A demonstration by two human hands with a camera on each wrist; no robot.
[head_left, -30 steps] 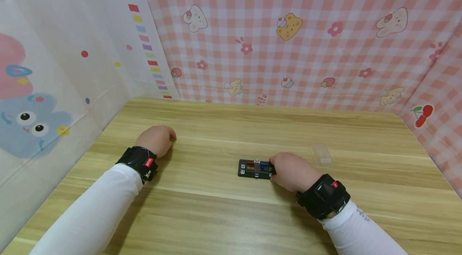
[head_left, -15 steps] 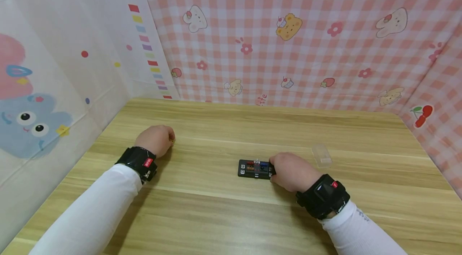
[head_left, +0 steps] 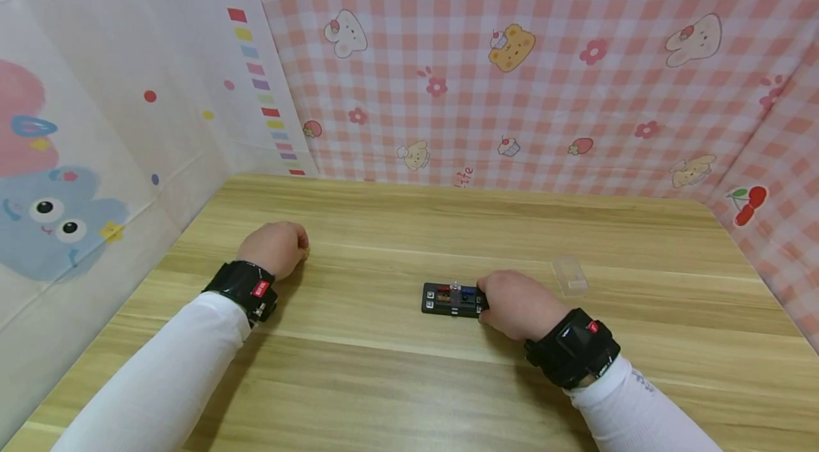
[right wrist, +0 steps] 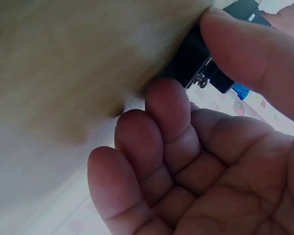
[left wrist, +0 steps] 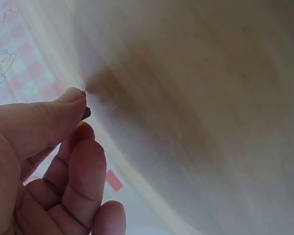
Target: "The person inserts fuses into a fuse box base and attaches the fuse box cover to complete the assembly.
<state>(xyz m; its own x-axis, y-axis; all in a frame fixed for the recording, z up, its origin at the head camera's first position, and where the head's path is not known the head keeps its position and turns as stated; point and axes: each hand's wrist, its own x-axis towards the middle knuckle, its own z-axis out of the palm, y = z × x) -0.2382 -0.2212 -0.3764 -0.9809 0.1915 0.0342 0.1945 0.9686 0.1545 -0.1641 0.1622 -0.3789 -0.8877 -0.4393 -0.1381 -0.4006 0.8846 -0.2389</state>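
Observation:
A small black fuse block (head_left: 441,299) with red, brown and blue blade fuses and metal screw terminals lies on the wooden table. My right hand (head_left: 520,304) holds its right end between thumb and fingers. In the right wrist view the thumb lies along the dark end of the block (right wrist: 188,58), while the other fingers curl beneath. Farther left, my left hand (head_left: 274,249) pinches a tiny yellow piece (head_left: 306,251) close over the table. A dark bit of it (left wrist: 86,113) also shows at the fingertips in the left wrist view; the fingers hide most of it.
A clear plastic cover (head_left: 570,276) lies on the table (head_left: 358,381) beyond my right hand. Pink checked cloth (head_left: 473,104) hangs along the table's back edge. A white printed cloth (head_left: 128,132) hangs along the left edge.
My left hand has drifted very slightly left, with the tiny yellow piece still between its fingertips. The right hand and the fuse block have stayed in place.

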